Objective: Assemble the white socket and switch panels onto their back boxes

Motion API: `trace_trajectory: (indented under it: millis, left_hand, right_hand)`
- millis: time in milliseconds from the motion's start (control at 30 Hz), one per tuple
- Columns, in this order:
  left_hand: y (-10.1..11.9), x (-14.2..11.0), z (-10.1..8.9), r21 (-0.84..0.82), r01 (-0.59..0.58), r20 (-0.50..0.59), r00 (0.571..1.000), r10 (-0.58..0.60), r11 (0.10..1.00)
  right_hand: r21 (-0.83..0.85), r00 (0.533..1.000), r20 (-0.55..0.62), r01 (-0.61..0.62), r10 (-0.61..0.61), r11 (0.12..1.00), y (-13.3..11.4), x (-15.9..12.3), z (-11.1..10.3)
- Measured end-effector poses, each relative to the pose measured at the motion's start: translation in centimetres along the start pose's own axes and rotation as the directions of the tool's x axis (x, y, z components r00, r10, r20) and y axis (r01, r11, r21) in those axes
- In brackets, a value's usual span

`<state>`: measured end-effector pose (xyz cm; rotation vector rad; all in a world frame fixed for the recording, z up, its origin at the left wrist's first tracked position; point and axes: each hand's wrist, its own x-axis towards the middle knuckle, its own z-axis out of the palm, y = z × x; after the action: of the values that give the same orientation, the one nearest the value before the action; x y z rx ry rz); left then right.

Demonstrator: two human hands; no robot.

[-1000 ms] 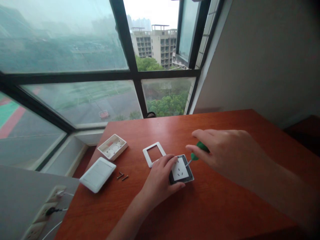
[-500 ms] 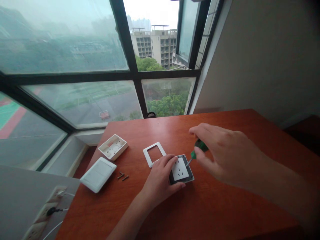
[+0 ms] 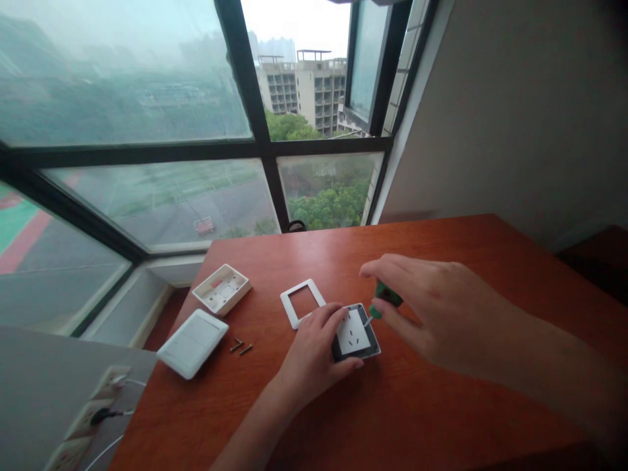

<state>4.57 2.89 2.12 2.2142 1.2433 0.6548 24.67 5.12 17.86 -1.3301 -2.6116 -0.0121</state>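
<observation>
A white wall socket [image 3: 354, 335] in a dark frame lies on the red-brown table [image 3: 441, 418]. My left hand [image 3: 314, 353] is closed around its left and near edges, pinning it flat. My right hand [image 3: 436, 314] grips a green-handled screwdriver [image 3: 384, 297], whose metal tip touches the socket's far right corner. Fingers cover most of the handle.
A white square bezel [image 3: 303, 302] lies just left of the socket. Further left are an open white back box [image 3: 221, 288], a white switch plate [image 3: 192, 343] at the table's edge and two or three loose screws [image 3: 240, 345]. A power strip [image 3: 86, 418] lies below left.
My right hand has shifted slightly left and turned around the screwdriver handle. The left hand and socket have stayed put.
</observation>
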Motion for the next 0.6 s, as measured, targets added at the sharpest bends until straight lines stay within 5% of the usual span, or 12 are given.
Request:
trace_trajectory:
  millis: [133, 333, 500, 600]
  left_hand:
    - [-0.01, -0.04, 0.03, 0.006, 0.006, 0.001, 1.000, -0.006, 1.000]
    - [-0.01, -0.01, 0.02, 0.002, 0.005, 0.008, 1.000, -0.005, 1.000]
    - [-0.16, 0.02, 0.05, 0.003, 0.004, 0.010, 1.000, -0.004, 1.000]
    - [-0.27, 0.02, 0.15, 0.010, 0.010, 0.013, 1.000, -0.010, 1.000]
  right_hand:
    - [-0.130, 0.994, -0.056, -0.104, 0.097, 0.986, 0.08, 0.18, 0.17]
    - [0.021, 1.000, 0.018, 0.019, -0.019, 1.000, -0.02, -0.06, -0.19]
    - [-0.219, 0.984, 0.001, -0.175, 0.179, 0.960, 0.05, 0.40, -0.19]
    - [-0.090, 0.991, 0.019, -0.127, 0.129, 0.988, 0.26, 0.23, -0.40]
